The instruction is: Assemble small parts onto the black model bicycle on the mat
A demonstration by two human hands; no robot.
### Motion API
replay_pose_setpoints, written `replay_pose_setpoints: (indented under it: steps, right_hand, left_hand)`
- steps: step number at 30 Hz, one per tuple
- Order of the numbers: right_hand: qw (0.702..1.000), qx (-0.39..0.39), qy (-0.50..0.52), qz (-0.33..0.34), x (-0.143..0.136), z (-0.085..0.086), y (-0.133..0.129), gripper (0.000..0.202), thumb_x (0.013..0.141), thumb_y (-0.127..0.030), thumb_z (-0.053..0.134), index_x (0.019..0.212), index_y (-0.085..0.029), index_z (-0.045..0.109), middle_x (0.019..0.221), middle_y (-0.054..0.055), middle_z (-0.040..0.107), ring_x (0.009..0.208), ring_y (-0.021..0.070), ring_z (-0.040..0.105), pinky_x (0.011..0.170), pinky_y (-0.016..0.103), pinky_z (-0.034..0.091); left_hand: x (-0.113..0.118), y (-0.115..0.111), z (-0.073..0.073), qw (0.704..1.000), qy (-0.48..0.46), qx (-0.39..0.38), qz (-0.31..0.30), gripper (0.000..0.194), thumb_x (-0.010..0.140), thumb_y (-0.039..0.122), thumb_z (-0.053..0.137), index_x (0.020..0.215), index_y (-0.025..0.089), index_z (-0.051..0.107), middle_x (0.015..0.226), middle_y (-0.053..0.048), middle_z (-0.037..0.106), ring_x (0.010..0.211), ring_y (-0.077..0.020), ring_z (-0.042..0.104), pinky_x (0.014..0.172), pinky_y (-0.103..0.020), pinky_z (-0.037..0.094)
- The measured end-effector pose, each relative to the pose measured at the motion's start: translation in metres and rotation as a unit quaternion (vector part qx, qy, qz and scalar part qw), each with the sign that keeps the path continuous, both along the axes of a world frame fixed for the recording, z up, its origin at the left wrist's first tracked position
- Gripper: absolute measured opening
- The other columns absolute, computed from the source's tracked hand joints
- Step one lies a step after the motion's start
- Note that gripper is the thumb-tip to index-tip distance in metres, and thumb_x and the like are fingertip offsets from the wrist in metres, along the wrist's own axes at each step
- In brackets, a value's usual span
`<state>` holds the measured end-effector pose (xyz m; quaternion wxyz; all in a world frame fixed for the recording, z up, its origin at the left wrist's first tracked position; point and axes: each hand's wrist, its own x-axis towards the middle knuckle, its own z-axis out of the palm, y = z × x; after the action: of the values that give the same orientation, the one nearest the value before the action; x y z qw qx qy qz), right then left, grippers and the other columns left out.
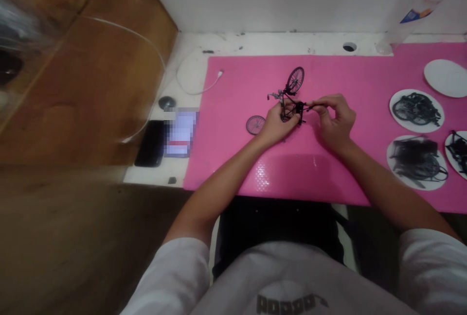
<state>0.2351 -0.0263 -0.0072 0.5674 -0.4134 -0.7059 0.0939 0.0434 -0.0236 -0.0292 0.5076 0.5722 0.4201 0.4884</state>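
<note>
Nearest the viewer, the person's white shirt (288, 290) and both white sleeves fill the lower edge, with the forearms reaching forward over a pink mat (328, 169) that covers the right part of the white tabletop (189, 52).

Centre: a small black model bicycle (290, 98) stands tilted on the mat, held between both hands. The left hand (275, 123) has its fingers closed around the frame from the near-left side. The right hand (335, 118) pinches a thin black rod-like part (315, 106) that projects from the frame toward the right; fingers closed on it. One wheel (295, 79) is mounted at the far end of the frame. A loose wheel (255, 125) lies flat on the mat just beside the left hand.

Right: three white plates (416, 110) (416, 162) (458, 152) carry heaps of black parts, too blurred to identify; an empty-looking white plate (447, 78) lies beyond them.

Left, off the mat: a black phone (151, 143), a blurred card (180, 132) beside it, a dark round object (167, 103), and a white cable (193, 86) whose plug end rests on the mat's edge. A brown wooden surface (91, 86) adjoins the tabletop.
</note>
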Motion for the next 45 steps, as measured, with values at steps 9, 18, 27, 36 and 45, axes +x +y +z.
replay_pose_setpoints:
  steps: [9, 18, 27, 36, 45]
  right_hand:
    - [0.998, 0.042, -0.042, -0.012, 0.001, 0.003, 0.001, 0.028, 0.109, -0.053, 0.069, 0.099, -0.030, 0.080, 0.091, 0.003, 0.079, 0.089, 0.0249, 0.073, 0.094, 0.050, 0.059]
    - [0.999, 0.028, -0.032, 0.004, 0.000, 0.002, -0.002, 0.026, 0.113, -0.039, 0.058, 0.104, -0.030, 0.081, 0.095, 0.004, 0.081, 0.092, 0.0250, 0.075, 0.092, 0.049, 0.059]
    - [0.997, -0.030, 0.010, 0.077, -0.003, 0.003, -0.006, 0.026, 0.112, -0.048, 0.063, 0.117, -0.030, 0.081, 0.106, 0.006, 0.085, 0.092, 0.0233, 0.081, 0.088, 0.045, 0.067]
    - [0.997, -0.023, 0.052, 0.051, -0.003, -0.004, -0.005, 0.029, 0.118, -0.047, 0.049, 0.117, -0.029, 0.072, 0.097, 0.004, 0.077, 0.086, 0.0208, 0.077, 0.083, 0.041, 0.065]
    - [0.996, -0.058, -0.061, -0.009, -0.003, -0.002, 0.000, 0.024, 0.108, -0.049, 0.062, 0.107, -0.026, 0.070, 0.086, 0.002, 0.059, 0.076, 0.0210, 0.057, 0.075, 0.040, 0.052]
  left_hand:
    - [0.003, 0.001, 0.003, 1.000, -0.021, -0.015, 0.011, 0.034, 0.092, 0.014, 0.071, 0.126, 0.015, 0.069, 0.105, -0.009, 0.078, 0.092, -0.0170, 0.074, 0.086, -0.030, 0.059]
    - [0.003, -0.001, 0.007, 0.999, -0.025, -0.024, 0.010, 0.035, 0.091, 0.012, 0.070, 0.126, 0.014, 0.069, 0.102, -0.007, 0.077, 0.089, -0.0142, 0.071, 0.082, -0.025, 0.056]
    - [0.003, -0.001, 0.008, 0.999, -0.029, -0.025, 0.000, 0.033, 0.093, 0.015, 0.071, 0.125, 0.014, 0.067, 0.110, -0.010, 0.080, 0.094, -0.0167, 0.075, 0.087, -0.029, 0.059]
    - [0.003, 0.000, 0.005, 1.000, -0.006, -0.016, 0.013, 0.035, 0.092, 0.017, 0.073, 0.126, 0.015, 0.069, 0.106, -0.008, 0.078, 0.095, -0.0176, 0.073, 0.091, -0.032, 0.061]
    - [0.004, 0.001, 0.002, 1.000, -0.018, -0.009, 0.010, 0.032, 0.094, 0.019, 0.073, 0.125, 0.017, 0.068, 0.108, -0.009, 0.078, 0.101, -0.0195, 0.075, 0.096, -0.034, 0.062]
